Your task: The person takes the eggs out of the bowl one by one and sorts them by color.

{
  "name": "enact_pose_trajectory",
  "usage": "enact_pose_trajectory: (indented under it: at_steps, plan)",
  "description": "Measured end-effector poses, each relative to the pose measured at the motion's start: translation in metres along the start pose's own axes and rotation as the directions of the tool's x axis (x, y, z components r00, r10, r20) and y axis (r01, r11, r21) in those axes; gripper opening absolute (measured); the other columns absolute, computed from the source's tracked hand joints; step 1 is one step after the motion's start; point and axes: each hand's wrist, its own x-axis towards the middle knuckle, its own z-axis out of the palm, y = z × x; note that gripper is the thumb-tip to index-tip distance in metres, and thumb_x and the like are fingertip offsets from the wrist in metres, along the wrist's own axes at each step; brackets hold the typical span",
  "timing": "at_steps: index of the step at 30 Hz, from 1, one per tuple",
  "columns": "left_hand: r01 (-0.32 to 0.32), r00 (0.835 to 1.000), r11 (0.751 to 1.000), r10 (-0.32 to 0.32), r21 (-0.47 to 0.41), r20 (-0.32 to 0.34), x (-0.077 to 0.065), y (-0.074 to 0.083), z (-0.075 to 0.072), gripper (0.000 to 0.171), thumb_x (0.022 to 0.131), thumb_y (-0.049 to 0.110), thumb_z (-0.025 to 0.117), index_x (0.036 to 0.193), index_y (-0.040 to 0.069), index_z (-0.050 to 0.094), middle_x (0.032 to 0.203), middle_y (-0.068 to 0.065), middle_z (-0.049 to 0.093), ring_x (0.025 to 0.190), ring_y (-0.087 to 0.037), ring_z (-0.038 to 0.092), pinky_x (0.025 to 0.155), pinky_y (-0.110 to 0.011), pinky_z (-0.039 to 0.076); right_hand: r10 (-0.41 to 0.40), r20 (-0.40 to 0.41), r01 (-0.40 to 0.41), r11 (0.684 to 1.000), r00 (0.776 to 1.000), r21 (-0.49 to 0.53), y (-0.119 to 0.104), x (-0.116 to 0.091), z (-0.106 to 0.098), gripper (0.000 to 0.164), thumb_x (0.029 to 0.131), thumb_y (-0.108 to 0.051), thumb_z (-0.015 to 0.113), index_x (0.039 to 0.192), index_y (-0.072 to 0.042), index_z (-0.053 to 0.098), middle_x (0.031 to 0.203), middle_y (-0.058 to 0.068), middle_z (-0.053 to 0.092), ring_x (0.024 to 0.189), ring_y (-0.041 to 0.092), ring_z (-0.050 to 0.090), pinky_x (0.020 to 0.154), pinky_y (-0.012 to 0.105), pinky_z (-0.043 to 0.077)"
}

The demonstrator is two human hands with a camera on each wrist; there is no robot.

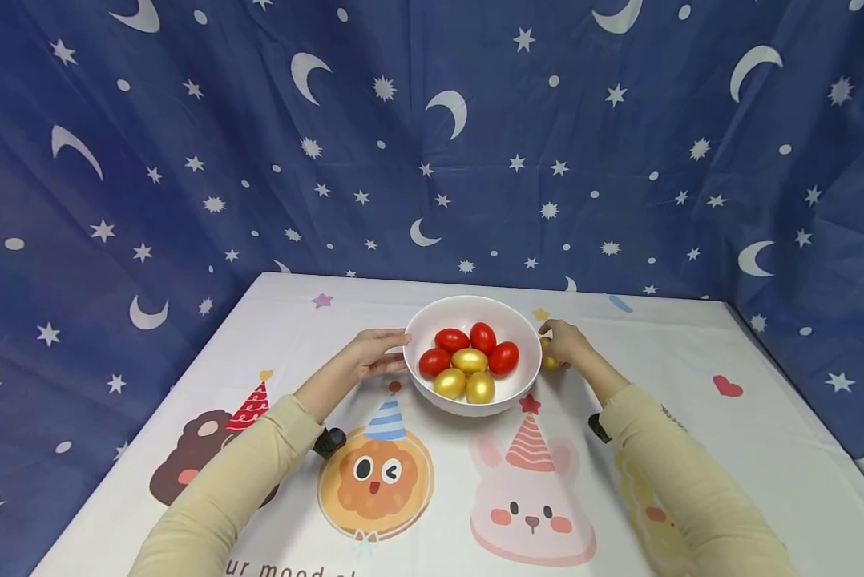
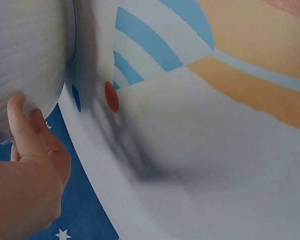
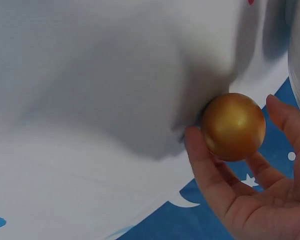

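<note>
A white bowl (image 1: 432,401) stands on the table, holding several red eggs (image 1: 504,358) and three golden eggs (image 1: 480,388). At its left side, my left hand (image 1: 376,353) grips the rim and outer wall. The left wrist view shows that hand (image 2: 32,172) with a fingertip against the bowl's wall (image 2: 27,60); part of the hand is cut off there. Just right of the bowl, my right hand (image 1: 567,343) holds another golden egg (image 3: 233,127) low by the tabletop. In the right wrist view its fingers (image 3: 205,175) curl round the egg.
The white tablecloth (image 1: 692,353) is printed with cartoon animals, a star and a heart. Behind the table hangs a blue curtain (image 1: 374,168) with moons and stars. Dark wrist devices (image 1: 329,441) sit under both forearms.
</note>
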Motion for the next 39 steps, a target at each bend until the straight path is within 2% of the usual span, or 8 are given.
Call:
enact_pose_trajectory:
  at_steps: [6, 9, 14, 20, 25, 32, 37, 39]
  plan:
    - [0.000, 1.000, 1.000, 0.000, -0.007, 0.005, -0.002, 0.002, 0.000, 0.050, 0.092, 0.018, 0.062, 0.139, 0.010, 0.047, 0.130, -0.015, 0.053, 0.078, -0.011, 0.063, 0.068, -0.021, 0.062, 0.001, 0.074, 0.001, 1.000, 0.997, -0.019, -0.004, -0.001, -0.006, 0.044, 0.086, -0.013, 0.057, 0.126, 0.005, 0.049, 0.125, 0.030, 0.050, 0.083, 0.029, 0.058, 0.061, 0.038, 0.063]
    - [-0.009, 1.000, 1.000, 0.009, -0.011, 0.015, -0.002, 0.003, 0.000, 0.050, 0.093, 0.017, 0.061, 0.139, 0.009, 0.046, 0.129, -0.015, 0.053, 0.075, -0.011, 0.063, 0.068, -0.021, 0.062, 0.004, 0.086, -0.002, 1.000, 0.996, -0.027, -0.005, -0.002, -0.008, 0.046, 0.086, -0.013, 0.058, 0.126, 0.005, 0.049, 0.129, 0.030, 0.047, 0.088, 0.031, 0.058, 0.063, 0.039, 0.064]
    - [-0.006, 1.000, 1.000, 0.007, -0.009, 0.011, -0.003, 0.005, 0.001, 0.049, 0.092, 0.017, 0.061, 0.139, 0.010, 0.047, 0.130, -0.014, 0.053, 0.073, -0.010, 0.063, 0.066, -0.021, 0.062, -0.015, 0.061, 0.016, 1.000, 0.998, -0.016, -0.003, -0.001, -0.010, 0.044, 0.084, -0.011, 0.060, 0.124, 0.006, 0.052, 0.129, 0.031, 0.048, 0.077, 0.025, 0.058, 0.063, 0.036, 0.064]
    - [-0.003, 1.000, 1.000, 0.003, 0.000, 0.011, -0.002, 0.005, 0.002, 0.050, 0.092, 0.018, 0.062, 0.139, 0.011, 0.047, 0.138, -0.015, 0.050, 0.077, -0.011, 0.063, 0.066, -0.020, 0.062, -0.046, 0.029, 0.046, 0.999, 0.999, -0.004, 0.002, 0.000, -0.009, 0.039, 0.082, -0.010, 0.063, 0.116, 0.009, 0.055, 0.119, 0.032, 0.053, 0.060, 0.018, 0.055, 0.056, 0.030, 0.062]
    - [0.009, 1.000, 1.000, -0.009, 0.004, 0.002, -0.002, 0.004, 0.002, 0.049, 0.093, 0.018, 0.061, 0.139, 0.012, 0.047, 0.138, -0.015, 0.050, 0.075, -0.011, 0.063, 0.064, -0.019, 0.062, -0.046, 0.050, 0.047, 0.999, 0.998, -0.012, 0.001, 0.000, -0.009, 0.040, 0.083, -0.012, 0.062, 0.117, 0.008, 0.053, 0.115, 0.029, 0.054, 0.059, 0.015, 0.052, 0.054, 0.028, 0.060]
    - [0.004, 1.000, 1.000, -0.004, -0.002, 0.010, -0.004, 0.004, 0.001, 0.051, 0.093, 0.018, 0.061, 0.140, 0.011, 0.046, 0.140, -0.014, 0.048, 0.081, -0.012, 0.062, 0.067, -0.020, 0.062, -0.044, 0.079, 0.050, 0.996, 0.996, -0.068, -0.004, 0.001, -0.005, 0.044, 0.087, -0.015, 0.057, 0.126, 0.005, 0.047, 0.118, 0.029, 0.053, 0.055, 0.017, 0.048, 0.045, 0.021, 0.048]
    - [0.004, 1.000, 1.000, -0.004, 0.004, -0.003, -0.003, 0.003, 0.001, 0.049, 0.092, 0.018, 0.062, 0.139, 0.012, 0.048, 0.135, -0.015, 0.052, 0.077, -0.011, 0.063, 0.064, -0.019, 0.062, -0.033, 0.097, 0.041, 0.996, 0.995, -0.080, -0.007, -0.001, -0.006, 0.045, 0.088, -0.015, 0.055, 0.128, 0.005, 0.046, 0.117, 0.029, 0.053, 0.060, 0.018, 0.049, 0.047, 0.022, 0.050]
    - [0.004, 1.000, 1.000, -0.004, 0.004, -0.007, -0.003, 0.003, 0.000, 0.049, 0.092, 0.018, 0.063, 0.138, 0.013, 0.049, 0.133, -0.015, 0.053, 0.078, -0.012, 0.063, 0.064, -0.019, 0.062, -0.035, 0.103, 0.044, 0.996, 0.994, -0.083, -0.009, -0.002, -0.009, 0.046, 0.088, -0.016, 0.056, 0.128, 0.005, 0.046, 0.121, 0.030, 0.051, 0.068, 0.022, 0.052, 0.049, 0.024, 0.052]
